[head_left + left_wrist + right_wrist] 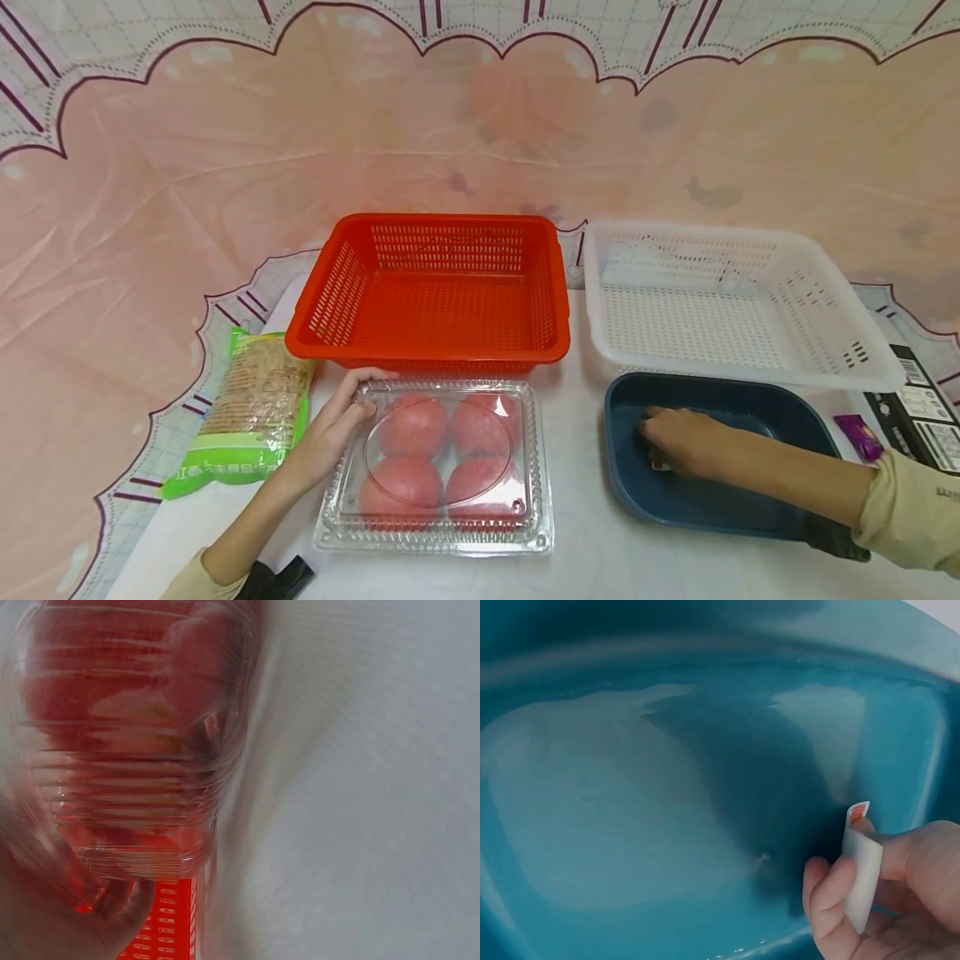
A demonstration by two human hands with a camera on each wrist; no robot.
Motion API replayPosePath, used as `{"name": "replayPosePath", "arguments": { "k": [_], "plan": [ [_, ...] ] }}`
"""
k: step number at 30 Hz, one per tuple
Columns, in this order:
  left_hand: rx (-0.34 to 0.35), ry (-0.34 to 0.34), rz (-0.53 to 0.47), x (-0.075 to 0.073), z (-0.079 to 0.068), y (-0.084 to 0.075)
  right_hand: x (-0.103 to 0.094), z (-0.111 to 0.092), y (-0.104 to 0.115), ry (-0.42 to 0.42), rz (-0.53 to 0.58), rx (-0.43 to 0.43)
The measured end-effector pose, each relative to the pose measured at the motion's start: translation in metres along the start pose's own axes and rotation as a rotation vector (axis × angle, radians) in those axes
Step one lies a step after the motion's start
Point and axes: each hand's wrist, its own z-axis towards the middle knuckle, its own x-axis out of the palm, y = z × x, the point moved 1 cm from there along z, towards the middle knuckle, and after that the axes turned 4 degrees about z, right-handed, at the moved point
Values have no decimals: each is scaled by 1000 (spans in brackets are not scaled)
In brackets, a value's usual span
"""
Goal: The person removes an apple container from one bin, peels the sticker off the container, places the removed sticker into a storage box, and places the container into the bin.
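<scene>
My left hand grips the upper left corner of a clear plastic clamshell box. Several round red fruits show through its lid. In the left wrist view, curled fingers lie at the box's ribbed end. Over on the right, my right hand reaches down inside a dark blue basin. There it pinches a small, flat white piece with a red printed patch, held between thumb and fingers. In the head view the hand mostly hides this piece.
A red plastic basket stands behind the clamshell box, and a white one behind the basin. A green-edged food packet lies left. Right of the basin are a small purple packet and a black printed package.
</scene>
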Motion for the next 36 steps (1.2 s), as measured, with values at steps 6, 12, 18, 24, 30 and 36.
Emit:
{"name": "replayPosePath", "arguments": {
  "k": [6, 12, 18, 24, 30, 36],
  "plan": [
    [-7, -2, 16, 0, 1, 0, 0, -2, -1, 21, 63, 25],
    [-7, 1, 7, -1, 1, -1, -2, -4, -1, 25, 108, 57],
    [-22, 4, 9, 0, 0, -1, -2, -11, -5, -23, 53, 107],
    [-16, -1, 18, 0, 0, -2, 1, -17, -15, -50, 82, 110],
    [-22, 2, 19, 0, -1, -2, 1, -20, -21, -45, 107, 105],
    [-20, 5, -1, 0, 0, -1, 2, -21, -22, -40, 92, 124]
  ]
}}
